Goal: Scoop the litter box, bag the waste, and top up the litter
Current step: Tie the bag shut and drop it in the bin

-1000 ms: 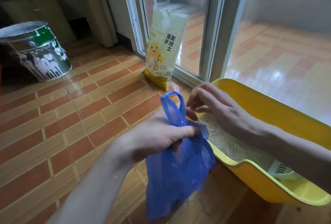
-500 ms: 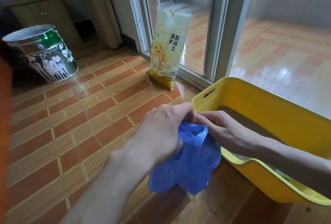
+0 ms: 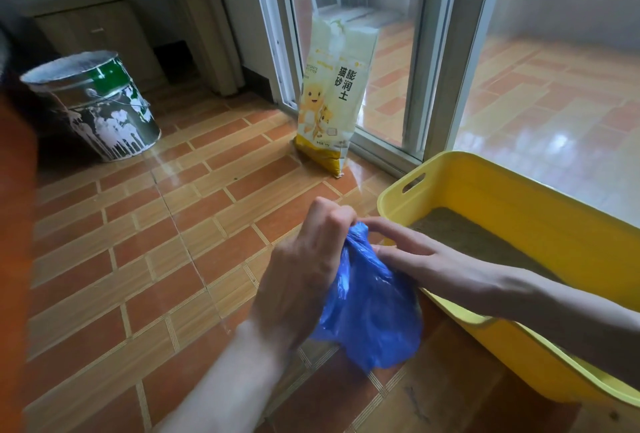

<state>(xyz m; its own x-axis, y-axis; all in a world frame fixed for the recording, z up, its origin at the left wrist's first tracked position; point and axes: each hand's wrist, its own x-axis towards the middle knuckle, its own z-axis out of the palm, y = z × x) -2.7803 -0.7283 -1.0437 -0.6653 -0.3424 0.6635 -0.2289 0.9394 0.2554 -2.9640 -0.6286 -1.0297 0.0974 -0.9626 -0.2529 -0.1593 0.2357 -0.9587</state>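
Gripping the gathered neck of the blue plastic bag [image 3: 370, 315] in my left hand [image 3: 304, 270], I am pinching its top with my right hand [image 3: 426, 259]; the bag's contents are hiding from me. Beside it the yellow litter box [image 3: 512, 197] is running off frame. Farther off, the cat litter bag [image 3: 332, 93] is standing against the sliding door [image 3: 433, 51], the paint bucket [image 3: 97, 107] left.

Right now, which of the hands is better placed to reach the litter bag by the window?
Left, probably. The left hand is nearer the litter bag. The right hand pinches the blue bag beside the litter box.
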